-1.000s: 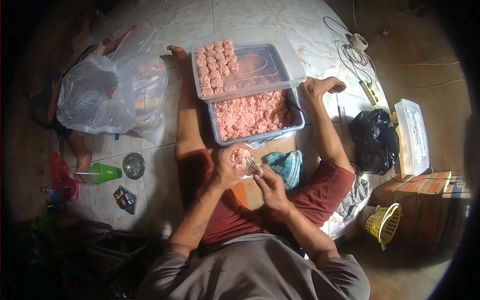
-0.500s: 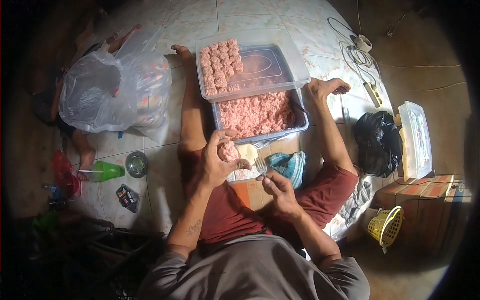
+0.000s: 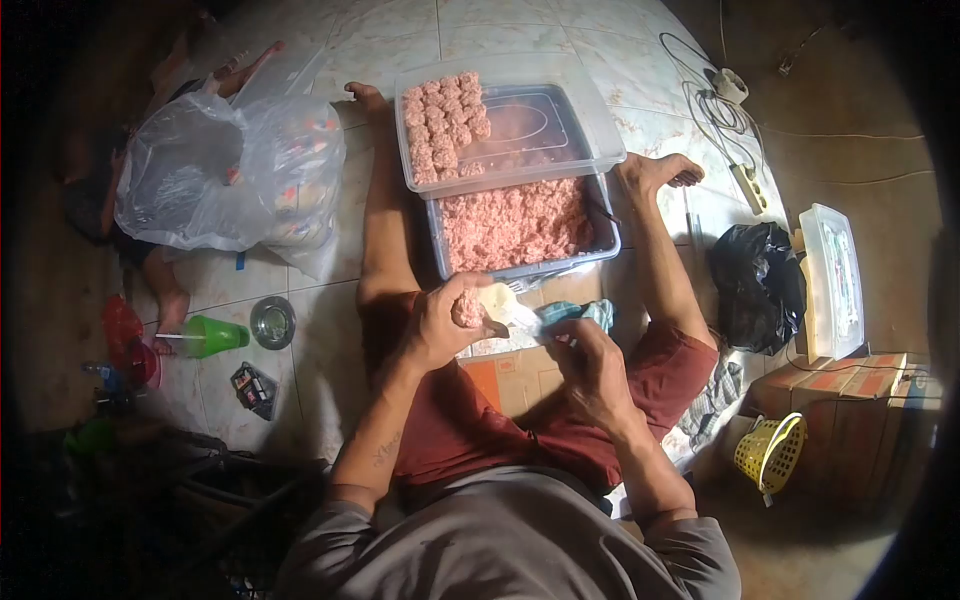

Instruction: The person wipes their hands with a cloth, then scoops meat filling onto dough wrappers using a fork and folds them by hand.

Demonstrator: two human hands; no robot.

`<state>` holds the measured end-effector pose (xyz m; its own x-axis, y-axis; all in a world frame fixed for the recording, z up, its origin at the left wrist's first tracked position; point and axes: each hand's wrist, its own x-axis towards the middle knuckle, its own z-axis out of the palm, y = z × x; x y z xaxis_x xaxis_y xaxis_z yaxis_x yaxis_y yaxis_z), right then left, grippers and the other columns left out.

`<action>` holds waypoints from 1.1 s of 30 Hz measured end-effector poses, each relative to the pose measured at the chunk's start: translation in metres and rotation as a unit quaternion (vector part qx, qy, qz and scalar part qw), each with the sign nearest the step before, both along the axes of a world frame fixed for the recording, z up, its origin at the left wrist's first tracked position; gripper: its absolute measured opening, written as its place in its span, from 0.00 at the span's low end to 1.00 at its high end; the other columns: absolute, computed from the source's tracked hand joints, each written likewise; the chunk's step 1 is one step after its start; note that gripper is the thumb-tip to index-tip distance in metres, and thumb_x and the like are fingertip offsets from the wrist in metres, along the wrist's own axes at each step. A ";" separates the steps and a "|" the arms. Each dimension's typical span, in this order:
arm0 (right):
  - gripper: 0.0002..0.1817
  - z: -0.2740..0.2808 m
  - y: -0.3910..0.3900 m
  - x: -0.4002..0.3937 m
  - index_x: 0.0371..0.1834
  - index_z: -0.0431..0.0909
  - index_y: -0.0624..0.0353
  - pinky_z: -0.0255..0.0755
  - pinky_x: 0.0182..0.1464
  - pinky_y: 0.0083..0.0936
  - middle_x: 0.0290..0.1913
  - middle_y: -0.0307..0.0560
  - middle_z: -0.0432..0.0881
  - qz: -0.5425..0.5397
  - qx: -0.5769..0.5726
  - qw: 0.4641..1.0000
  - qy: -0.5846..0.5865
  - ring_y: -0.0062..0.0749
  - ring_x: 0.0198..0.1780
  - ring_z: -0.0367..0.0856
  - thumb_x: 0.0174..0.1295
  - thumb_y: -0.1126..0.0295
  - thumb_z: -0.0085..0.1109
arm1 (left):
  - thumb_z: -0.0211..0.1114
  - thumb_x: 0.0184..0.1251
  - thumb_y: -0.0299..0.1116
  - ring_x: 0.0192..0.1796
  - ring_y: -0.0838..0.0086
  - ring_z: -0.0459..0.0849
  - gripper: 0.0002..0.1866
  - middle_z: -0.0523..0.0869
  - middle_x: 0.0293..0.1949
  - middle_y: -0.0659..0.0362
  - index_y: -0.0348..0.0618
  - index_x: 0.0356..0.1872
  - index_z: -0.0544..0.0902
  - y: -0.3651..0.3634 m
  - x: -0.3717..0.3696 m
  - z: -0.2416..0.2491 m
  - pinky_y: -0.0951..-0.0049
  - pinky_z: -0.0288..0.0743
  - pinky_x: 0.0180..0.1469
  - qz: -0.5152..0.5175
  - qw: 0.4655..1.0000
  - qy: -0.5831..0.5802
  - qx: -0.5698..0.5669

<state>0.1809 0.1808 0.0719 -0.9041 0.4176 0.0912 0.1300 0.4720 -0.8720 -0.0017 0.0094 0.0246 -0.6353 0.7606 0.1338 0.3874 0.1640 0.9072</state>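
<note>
My left hand [image 3: 440,328] curls its fingers and thumb around a ball of pink minced meat [image 3: 468,308]. To its right, my right hand [image 3: 592,362] pinches a fork [image 3: 532,322], whose front end is smeared by motion. Just beyond the hands stands a grey-blue tub [image 3: 530,268] full of loose minced meat [image 3: 515,228]. A clear plastic container [image 3: 590,130] rests on the tub's far part, with rows of meat balls [image 3: 440,120] along its left side. A pale, flat item [image 3: 495,299] and a teal checked cloth [image 3: 590,314] lie between the tub and my hands.
Cardboard [image 3: 520,380] lies between my legs. At left are a plastic bag [image 3: 230,180], a green cup [image 3: 215,336], a glass bowl [image 3: 273,322] and another person's foot [image 3: 172,308]. A black bag [image 3: 758,285], yellow basket [image 3: 770,448] and power strip [image 3: 747,188] are at right.
My right hand has turned and shifted right, and the fork has blurred. My left hand has moved slightly down and right, its fingers closer around the meat ball.
</note>
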 end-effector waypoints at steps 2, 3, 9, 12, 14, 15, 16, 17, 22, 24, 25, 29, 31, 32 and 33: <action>0.10 0.003 -0.001 -0.002 0.48 0.82 0.64 0.75 0.42 0.40 0.38 0.60 0.79 0.011 0.004 1.000 0.006 0.55 0.39 0.82 0.66 0.83 0.58 | 0.85 0.50 0.29 0.46 0.71 0.89 0.29 0.91 0.45 0.54 0.40 0.55 0.83 0.011 0.004 0.008 0.70 0.81 0.53 0.019 0.999 0.026 0.030; 0.10 0.003 -0.002 -0.003 0.48 0.82 0.64 0.75 0.42 0.40 0.37 0.60 0.80 0.024 0.005 1.000 0.016 0.56 0.39 0.82 0.66 0.82 0.58 | 0.85 0.50 0.30 0.43 0.70 0.89 0.26 0.91 0.41 0.55 0.40 0.51 0.83 0.014 0.004 0.011 0.69 0.82 0.50 0.040 0.996 0.055 0.058; 0.09 0.004 -0.016 -0.008 0.48 0.82 0.66 0.74 0.42 0.40 0.38 0.61 0.80 0.026 -0.008 0.999 -0.017 0.56 0.40 0.82 0.67 0.82 0.58 | 0.78 0.63 0.40 0.34 0.51 0.89 0.16 0.88 0.30 0.47 0.40 0.36 0.82 0.016 0.007 0.004 0.59 0.80 0.35 0.032 0.990 0.115 -0.072; 0.08 -0.007 -0.023 -0.012 0.48 0.82 0.66 0.74 0.40 0.37 0.36 0.57 0.80 0.010 0.005 1.000 0.024 0.51 0.36 0.81 0.68 0.82 0.58 | 0.76 0.65 0.45 0.32 0.52 0.89 0.17 0.88 0.28 0.47 0.41 0.37 0.83 0.020 0.011 -0.005 0.59 0.79 0.34 0.045 0.978 0.184 -0.091; 0.07 -0.016 -0.022 -0.016 0.49 0.81 0.67 0.74 0.39 0.34 0.34 0.52 0.80 0.003 0.020 0.998 0.059 0.44 0.34 0.80 0.70 0.81 0.58 | 0.79 0.62 0.43 0.33 0.58 0.90 0.17 0.88 0.28 0.50 0.41 0.38 0.83 0.017 0.012 -0.012 0.63 0.80 0.36 0.060 0.981 0.138 -0.121; 0.07 -0.019 -0.020 -0.019 0.50 0.81 0.64 0.70 0.35 0.26 0.33 0.47 0.80 -0.029 -0.091 0.994 0.048 0.33 0.30 0.77 0.73 0.77 0.58 | 0.81 0.60 0.40 0.34 0.64 0.90 0.17 0.87 0.28 0.52 0.40 0.39 0.84 0.014 0.013 -0.015 0.67 0.82 0.39 0.075 0.981 0.091 -0.153; 0.07 -0.023 -0.017 -0.022 0.51 0.81 0.62 0.67 0.31 0.18 0.33 0.41 0.81 -0.062 -0.201 0.977 0.037 0.21 0.27 0.74 0.76 0.73 0.57 | 0.81 0.60 0.40 0.34 0.64 0.90 0.17 0.87 0.28 0.52 0.40 0.39 0.84 0.010 0.012 -0.015 0.67 0.82 0.39 0.073 0.982 0.090 -0.151; 0.09 -0.028 -0.009 -0.030 0.52 0.78 0.59 0.61 0.26 0.14 0.31 0.34 0.78 -0.066 -0.248 0.966 0.035 0.12 0.25 0.67 0.80 0.66 0.53 | 0.82 0.59 0.37 0.38 0.69 0.90 0.18 0.88 0.31 0.55 0.40 0.41 0.84 0.004 0.009 -0.014 0.69 0.81 0.42 0.030 0.995 0.029 -0.094; 0.06 -0.098 0.010 -0.022 0.47 0.69 0.57 0.57 0.24 0.16 0.28 0.32 0.68 -0.119 -0.552 0.819 -0.099 0.14 0.22 0.61 0.81 0.67 0.51 | 0.89 0.47 0.36 0.35 0.78 0.82 0.23 0.87 0.33 0.60 0.40 0.40 0.85 -0.002 0.018 0.001 0.74 0.79 0.42 0.042 0.991 -0.101 0.072; 0.05 -0.093 0.003 -0.008 0.51 0.73 0.55 0.59 0.24 0.18 0.32 0.34 0.72 -0.120 -0.522 0.841 -0.074 0.17 0.24 0.66 0.78 0.69 0.55 | 0.88 0.48 0.35 0.34 0.79 0.81 0.22 0.87 0.32 0.61 0.41 0.39 0.85 -0.001 0.005 -0.018 0.73 0.79 0.40 0.016 0.992 -0.113 0.060; 0.05 -0.071 -0.008 -0.001 0.50 0.74 0.56 0.63 0.25 0.21 0.33 0.38 0.73 -0.131 -0.473 0.869 -0.066 0.22 0.25 0.69 0.76 0.72 0.56 | 0.88 0.48 0.34 0.33 0.80 0.81 0.20 0.87 0.31 0.63 0.41 0.37 0.84 -0.008 0.008 -0.026 0.73 0.79 0.39 -0.011 0.990 -0.137 0.035; 0.15 -0.002 -0.017 -0.008 0.53 0.84 0.63 0.75 0.47 0.41 0.43 0.61 0.79 0.043 0.044 0.998 -0.012 0.62 0.47 0.80 0.65 0.84 0.58 | 0.85 0.54 0.34 0.26 0.69 0.83 0.17 0.86 0.26 0.55 0.40 0.34 0.83 0.022 0.010 -0.038 0.67 0.79 0.33 0.012 0.989 0.091 0.112; 0.14 -0.005 -0.011 -0.005 0.53 0.83 0.63 0.75 0.46 0.42 0.43 0.61 0.80 0.051 0.034 0.998 -0.034 0.62 0.46 0.81 0.66 0.83 0.57 | 0.82 0.57 0.36 0.29 0.59 0.86 0.16 0.87 0.29 0.50 0.39 0.35 0.84 0.018 0.015 -0.033 0.63 0.80 0.34 0.015 0.998 0.057 0.007; 0.14 -0.004 -0.007 -0.007 0.53 0.83 0.63 0.75 0.46 0.42 0.43 0.61 0.80 0.053 0.037 0.997 -0.032 0.62 0.46 0.81 0.66 0.83 0.57 | 0.81 0.58 0.33 0.29 0.63 0.85 0.14 0.86 0.28 0.52 0.39 0.34 0.83 0.022 0.012 -0.033 0.64 0.79 0.35 0.010 0.996 0.074 0.042; 0.15 -0.003 -0.004 -0.007 0.53 0.83 0.63 0.75 0.46 0.42 0.43 0.61 0.80 0.032 0.035 0.998 -0.030 0.62 0.46 0.81 0.66 0.83 0.57 | 0.79 0.60 0.31 0.30 0.67 0.84 0.12 0.85 0.28 0.54 0.39 0.33 0.81 0.022 0.010 -0.033 0.66 0.78 0.36 0.006 0.993 0.090 0.073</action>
<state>0.1740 0.1770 0.0692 -0.9331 0.3539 0.0637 0.1484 0.5401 -0.8284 0.0086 0.0316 -0.0081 -0.5994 0.7174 0.3551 0.5444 0.0401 0.8379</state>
